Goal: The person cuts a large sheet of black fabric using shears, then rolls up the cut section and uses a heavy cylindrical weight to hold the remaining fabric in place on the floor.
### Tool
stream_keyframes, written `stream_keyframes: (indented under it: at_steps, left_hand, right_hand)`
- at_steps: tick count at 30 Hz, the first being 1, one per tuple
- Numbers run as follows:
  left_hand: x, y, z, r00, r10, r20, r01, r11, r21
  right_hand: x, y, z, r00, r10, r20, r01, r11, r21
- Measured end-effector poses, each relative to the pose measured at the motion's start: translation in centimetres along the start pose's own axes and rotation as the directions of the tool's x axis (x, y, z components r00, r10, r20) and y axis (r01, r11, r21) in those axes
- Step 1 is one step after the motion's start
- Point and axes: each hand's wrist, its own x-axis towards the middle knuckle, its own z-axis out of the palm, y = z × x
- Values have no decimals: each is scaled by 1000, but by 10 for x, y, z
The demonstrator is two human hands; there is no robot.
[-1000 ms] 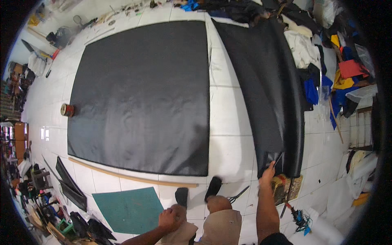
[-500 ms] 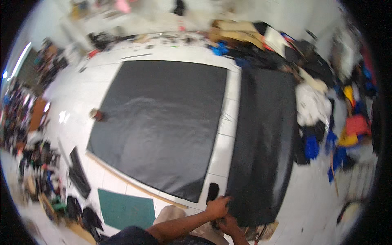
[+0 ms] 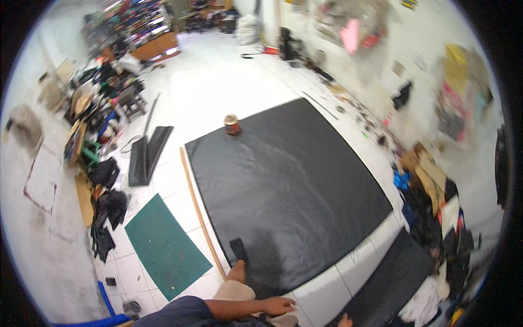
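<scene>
My left hand [image 3: 279,306] hangs over my bent knee with its fingers stretched out and nothing visible in them. At the lower edge, my right hand [image 3: 345,320] is mostly cut off; its fingertips are beside the narrower black sheet [image 3: 389,275], and whether they touch it cannot be made out. A large black sheet [image 3: 294,191] lies flat on the white tiles in front of me. My foot, in a black covering [image 3: 238,250], rests on its near left part. A jar with brown contents [image 3: 232,125] stands at its far left edge.
Along the large sheet's left side runs a wooden strip [image 3: 201,212], beside a green cutting mat [image 3: 166,248]. Folded black pieces [image 3: 148,158] lie farther off. Clutter piles [image 3: 98,103] line the left wall, with fabric scraps [image 3: 430,180] heaped at the right.
The view has swung to the left, so the far room shows and the sheets appear turned. My hands, close together beside the narrower sheet before, are now apart.
</scene>
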Motion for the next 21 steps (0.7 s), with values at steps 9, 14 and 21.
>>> stream_keyframes:
  at_steps: [9, 14, 21]
  left_hand:
    - [-385, -239, -235, 7, -752, -659, 547, 554, -627]
    - [-506, -260, -338, -26, -830, -557, 647, 411, -642]
    - [-492, -184, -605, 86, -529, -844, 546, 734, -404]
  right_hand:
    - [-122, -313, 344, 909, -313, 276, 407, 811, -421]
    - [-146, -408, 427, 857, -392, 335, 513, 711, -481]
    - [-115, -366, 365, 976, -206, 74, 188, 612, -769]
